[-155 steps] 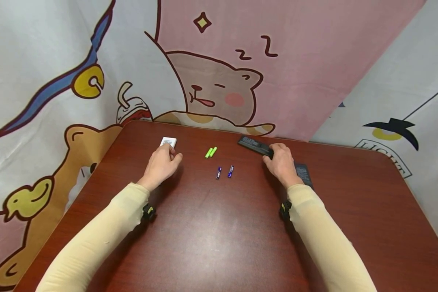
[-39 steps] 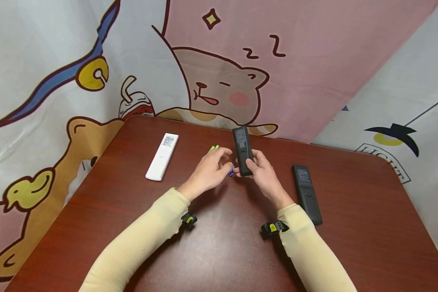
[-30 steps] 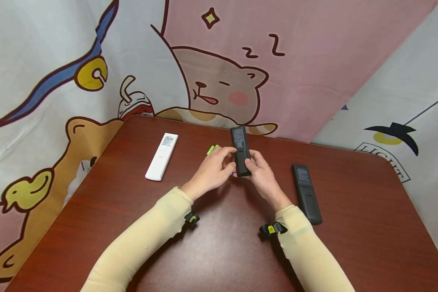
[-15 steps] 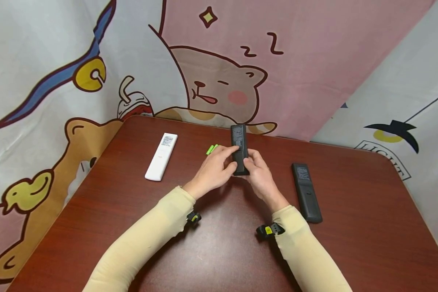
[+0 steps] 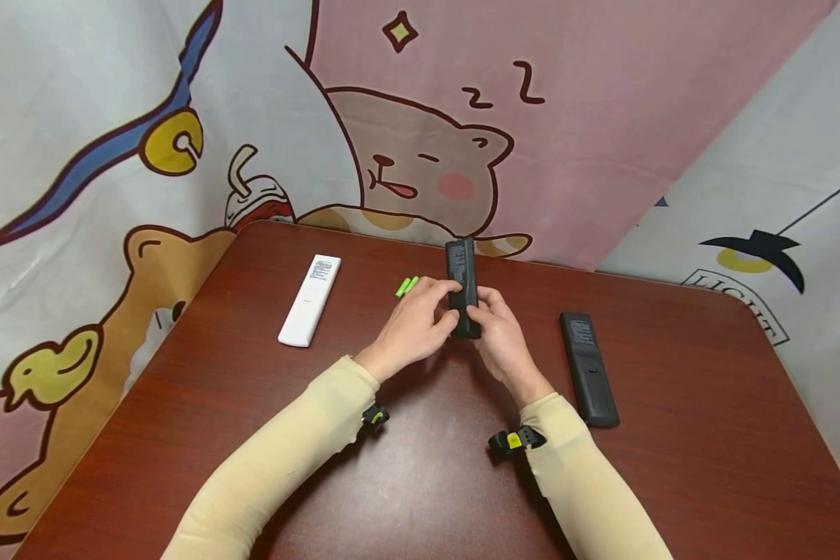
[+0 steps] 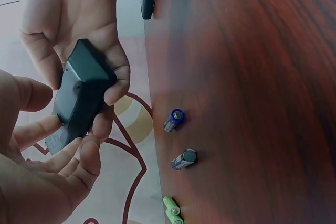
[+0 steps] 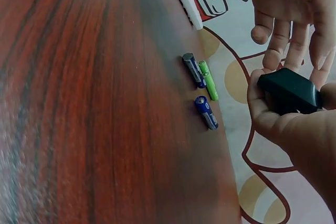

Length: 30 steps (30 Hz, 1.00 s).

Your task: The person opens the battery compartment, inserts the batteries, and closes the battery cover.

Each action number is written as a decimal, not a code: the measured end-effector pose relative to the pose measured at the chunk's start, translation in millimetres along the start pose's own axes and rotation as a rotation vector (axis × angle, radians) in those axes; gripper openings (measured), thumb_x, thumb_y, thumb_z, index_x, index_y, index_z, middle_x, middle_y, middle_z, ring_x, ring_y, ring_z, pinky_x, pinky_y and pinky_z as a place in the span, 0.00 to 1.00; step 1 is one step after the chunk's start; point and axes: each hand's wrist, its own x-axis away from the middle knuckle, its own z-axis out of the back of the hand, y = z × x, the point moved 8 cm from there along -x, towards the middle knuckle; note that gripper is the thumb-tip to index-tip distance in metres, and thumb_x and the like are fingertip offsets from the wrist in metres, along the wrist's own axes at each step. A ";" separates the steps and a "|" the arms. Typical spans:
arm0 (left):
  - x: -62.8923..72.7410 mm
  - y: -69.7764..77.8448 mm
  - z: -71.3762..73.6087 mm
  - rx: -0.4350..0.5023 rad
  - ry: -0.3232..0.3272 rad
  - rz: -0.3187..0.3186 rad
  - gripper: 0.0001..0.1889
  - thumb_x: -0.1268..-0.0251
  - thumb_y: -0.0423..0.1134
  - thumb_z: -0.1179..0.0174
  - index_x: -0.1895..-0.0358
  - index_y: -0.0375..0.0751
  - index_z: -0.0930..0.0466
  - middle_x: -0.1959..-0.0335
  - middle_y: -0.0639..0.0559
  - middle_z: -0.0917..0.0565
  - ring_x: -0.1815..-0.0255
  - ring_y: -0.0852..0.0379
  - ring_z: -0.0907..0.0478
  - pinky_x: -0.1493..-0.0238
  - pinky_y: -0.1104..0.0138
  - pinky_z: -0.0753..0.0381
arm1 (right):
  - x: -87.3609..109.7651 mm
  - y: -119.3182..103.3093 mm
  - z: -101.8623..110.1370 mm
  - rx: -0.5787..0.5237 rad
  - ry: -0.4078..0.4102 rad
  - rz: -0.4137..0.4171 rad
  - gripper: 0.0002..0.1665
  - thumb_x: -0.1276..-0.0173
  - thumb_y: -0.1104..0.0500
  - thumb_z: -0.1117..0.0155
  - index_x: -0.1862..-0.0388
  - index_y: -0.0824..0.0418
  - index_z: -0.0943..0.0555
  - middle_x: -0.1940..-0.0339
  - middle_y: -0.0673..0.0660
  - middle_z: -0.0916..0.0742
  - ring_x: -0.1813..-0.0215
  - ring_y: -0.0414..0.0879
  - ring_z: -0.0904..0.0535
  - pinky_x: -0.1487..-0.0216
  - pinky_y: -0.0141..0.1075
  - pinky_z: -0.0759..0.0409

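Your right hand [image 5: 500,330] is closed around the held remote [image 5: 463,264], which is off the table [image 5: 392,467], back face up and tilted; your left hand [image 5: 409,319] grips nothing, its index finger laid nearly straight on that back. The pressing finger is likely the main risk: if it pushes off-centre, the remote could twist in your right hand and slip, dropping onto the table. Just beyond, the wrist views show two blue batteries [image 6: 174,120] lying loose; your head view misses them behind the hands, so a low wrist or a dropped remote could set them rolling. The two green batteries [image 5: 402,288], on the far side of your left hand, may roll too if your knuckles brush them. Farther out, the white remote [image 5: 310,299] at left and the other remote [image 5: 589,369] at right seem safe enough, unless a sleeve sweeps wide.
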 end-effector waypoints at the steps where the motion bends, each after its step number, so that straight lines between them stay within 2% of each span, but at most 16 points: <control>1: 0.1 0.6 0.0 -0.004 0.003 -0.002 0.20 0.27 0.37 0.42 0.34 0.40 0.23 0.45 0.42 0.24 0.55 0.53 0.20 0.53 0.61 0.19 | 0.4 0.3 0.0 -0.010 0.003 -0.001 0.16 0.19 0.67 0.59 0.37 0.62 0.37 0.46 0.58 0.20 0.55 0.41 0.17 0.52 0.36 0.18; 6: -1.6 2.2 -1.5 -0.020 0.015 -0.019 0.17 0.27 0.37 0.42 0.39 0.41 0.21 0.49 0.44 0.26 0.57 0.54 0.24 0.57 0.62 0.22 | 0.6 2.9 -3.9 -0.052 -0.037 -0.013 0.22 0.16 0.62 0.62 0.28 0.63 0.36 0.52 0.53 0.19 0.57 0.42 0.18 0.54 0.37 0.18; 10: -2.7 3.2 -2.6 -0.011 0.015 -0.020 0.15 0.28 0.36 0.41 0.41 0.41 0.21 0.51 0.45 0.27 0.56 0.53 0.26 0.56 0.62 0.24 | 1.1 3.9 -4.4 -0.058 -0.042 -0.014 0.27 0.12 0.54 0.67 0.24 0.64 0.37 0.51 0.52 0.18 0.56 0.42 0.19 0.55 0.36 0.19; 16: -3.6 5.9 -4.0 0.018 0.012 -0.024 0.12 0.29 0.34 0.41 0.45 0.39 0.21 0.52 0.45 0.28 0.55 0.52 0.25 0.54 0.62 0.23 | 0.6 5.6 -3.0 -0.101 -0.017 -0.008 0.27 0.12 0.52 0.66 0.25 0.66 0.36 0.49 0.50 0.17 0.53 0.39 0.18 0.53 0.32 0.19; 21: -5.9 4.8 -4.7 0.023 0.008 -0.022 0.08 0.29 0.32 0.41 0.50 0.38 0.22 0.53 0.45 0.28 0.54 0.52 0.25 0.53 0.62 0.23 | 0.2 7.5 -5.4 -0.116 -0.025 -0.009 0.26 0.12 0.53 0.66 0.27 0.66 0.34 0.53 0.50 0.16 0.55 0.39 0.18 0.55 0.30 0.19; 26: -8.2 4.9 -3.5 0.017 0.001 -0.035 0.05 0.30 0.32 0.41 0.54 0.38 0.23 0.55 0.44 0.27 0.54 0.50 0.25 0.53 0.61 0.23 | 1.3 7.4 -8.6 -0.119 -0.029 -0.014 0.25 0.12 0.54 0.67 0.29 0.66 0.34 0.56 0.51 0.16 0.58 0.40 0.18 0.59 0.32 0.18; 30: -9.8 2.4 -2.9 0.029 -0.011 -0.022 0.06 0.30 0.32 0.41 0.54 0.38 0.23 0.54 0.44 0.27 0.53 0.50 0.24 0.53 0.61 0.22 | 0.9 6.9 -8.7 -0.114 -0.027 -0.007 0.24 0.12 0.54 0.67 0.30 0.66 0.33 0.57 0.51 0.16 0.60 0.41 0.18 0.60 0.34 0.18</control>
